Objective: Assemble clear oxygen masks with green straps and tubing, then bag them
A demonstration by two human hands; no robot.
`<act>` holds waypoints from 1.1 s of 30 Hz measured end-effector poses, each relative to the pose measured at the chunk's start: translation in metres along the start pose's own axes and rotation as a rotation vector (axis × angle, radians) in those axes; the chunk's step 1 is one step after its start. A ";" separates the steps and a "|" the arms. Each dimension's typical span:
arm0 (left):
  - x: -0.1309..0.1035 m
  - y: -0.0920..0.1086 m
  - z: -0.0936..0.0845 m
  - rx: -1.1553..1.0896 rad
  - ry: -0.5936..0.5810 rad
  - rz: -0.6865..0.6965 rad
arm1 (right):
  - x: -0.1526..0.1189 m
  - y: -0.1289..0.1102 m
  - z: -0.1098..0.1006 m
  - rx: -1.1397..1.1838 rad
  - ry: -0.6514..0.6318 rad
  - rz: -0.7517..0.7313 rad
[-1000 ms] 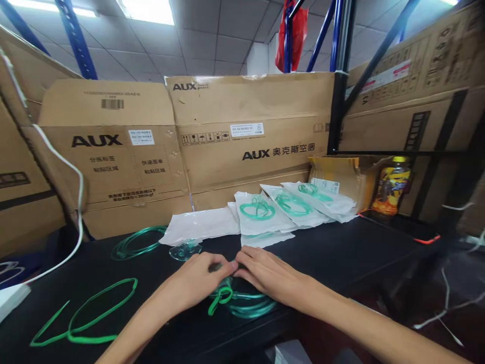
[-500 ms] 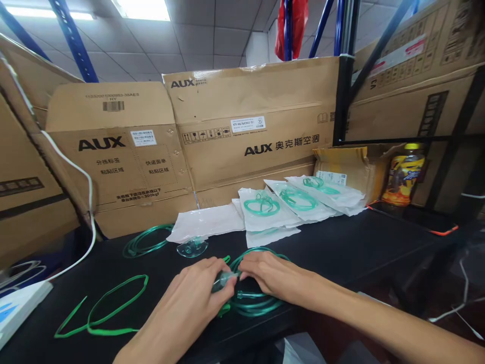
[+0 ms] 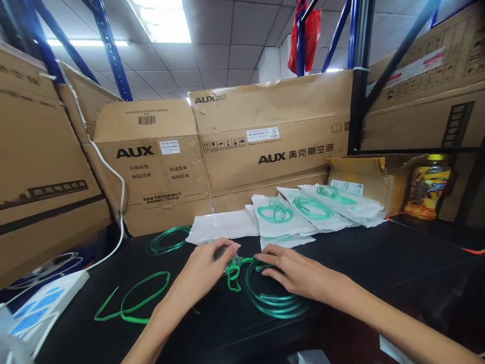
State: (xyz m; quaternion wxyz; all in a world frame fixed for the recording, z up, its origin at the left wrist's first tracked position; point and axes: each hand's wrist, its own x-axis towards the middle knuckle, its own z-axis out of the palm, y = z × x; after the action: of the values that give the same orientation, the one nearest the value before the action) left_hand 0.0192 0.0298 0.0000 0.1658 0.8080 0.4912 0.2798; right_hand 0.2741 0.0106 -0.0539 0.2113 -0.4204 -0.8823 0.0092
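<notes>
My left hand [image 3: 210,265] is closed around a clear plastic mask [image 3: 231,260], which its fingers partly cover. A bright green strap [image 3: 234,278] hangs from the mask and lies on the black table [image 3: 227,333]. To the right, my right hand [image 3: 290,268] rests over a coil of dark green tubing [image 3: 278,306]; its thumb and fingers are apart, and the fingertips touch the coil's upper part near the strap's end. A loose green strap [image 3: 132,301] lies left of my left forearm. Another green tube coil [image 3: 170,240] sits farther back.
White pouches with green tubing [image 3: 275,212] lie at the back, beside a blank white pouch [image 3: 223,226]. Cardboard boxes [image 3: 265,116] stand behind. A drink bottle [image 3: 428,187] is at the right, a white power strip [image 3: 49,303] at the left.
The view has shifted, so the scene sits farther right. My hands have moved apart; the mask has moved off the coil with my left hand, and my right fingers have spread.
</notes>
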 end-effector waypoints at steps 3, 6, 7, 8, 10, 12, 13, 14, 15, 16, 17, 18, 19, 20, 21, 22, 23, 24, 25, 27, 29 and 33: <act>0.004 -0.002 0.007 0.088 -0.046 -0.016 | -0.016 0.005 -0.013 0.020 0.077 0.082; 0.002 -0.006 0.011 0.197 -0.048 -0.013 | -0.033 0.011 -0.025 0.002 0.133 0.280; 0.001 -0.006 0.012 0.230 -0.027 0.005 | -0.037 0.012 -0.027 -0.011 0.124 0.355; 0.001 -0.004 0.013 0.261 0.003 0.028 | -0.039 0.013 -0.028 -0.022 0.103 0.417; 0.002 0.003 0.016 0.316 0.059 0.095 | -0.041 0.015 -0.025 -0.037 0.059 0.476; 0.007 0.015 0.021 0.354 0.050 0.197 | -0.040 0.017 -0.019 -0.043 0.036 0.465; 0.010 0.022 0.025 0.368 0.017 0.251 | -0.039 0.019 -0.016 -0.047 0.041 0.451; 0.014 0.029 0.030 0.381 -0.029 0.303 | -0.038 0.020 -0.013 -0.050 0.052 0.437; 0.018 0.036 0.036 0.395 -0.080 0.342 | -0.038 0.021 -0.010 -0.052 0.063 0.429; 0.023 0.043 0.043 0.411 -0.129 0.366 | -0.038 0.022 -0.008 -0.053 0.069 0.427; 0.029 0.048 0.050 0.426 -0.173 0.378 | -0.039 0.022 -0.007 -0.055 0.072 0.429; 0.035 0.053 0.057 0.437 -0.210 0.384 | -0.040 0.022 -0.007 -0.057 0.070 0.436; 0.041 0.057 0.063 0.443 -0.242 0.390 | -0.041 0.022 -0.007 -0.060 0.066 0.446; 0.047 0.059 0.069 0.443 -0.272 0.398 | -0.042 0.022 -0.007 -0.062 0.064 0.455; 0.053 0.061 0.074 0.439 -0.298 0.409 | -0.043 0.022 -0.007 -0.062 0.062 0.463; 0.058 0.062 0.077 0.431 -0.322 0.422 | -0.043 0.021 -0.007 -0.059 0.060 0.470; 0.063 0.063 0.079 0.422 -0.346 0.433 | -0.043 0.022 -0.007 -0.054 0.059 0.477; 0.067 0.064 0.081 0.414 -0.368 0.442 | -0.042 0.022 -0.007 -0.048 0.059 0.484; 0.071 0.064 0.081 0.407 -0.387 0.445 | -0.042 0.023 -0.007 -0.039 0.059 0.494; 0.075 0.065 0.080 0.400 -0.419 0.436 | -0.041 0.024 -0.007 -0.022 0.064 0.519; 0.076 0.065 0.078 0.395 -0.443 0.411 | -0.043 0.024 -0.009 -0.005 0.066 0.545; 0.076 0.064 0.076 0.372 -0.465 0.373 | -0.050 0.019 -0.015 0.028 0.044 0.566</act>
State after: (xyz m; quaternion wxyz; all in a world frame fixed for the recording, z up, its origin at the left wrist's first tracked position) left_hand 0.1387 0.0680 -0.0030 0.0691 0.9424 0.3266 0.0192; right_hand 0.3216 -0.0169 -0.0619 0.2251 -0.6472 -0.7249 0.0710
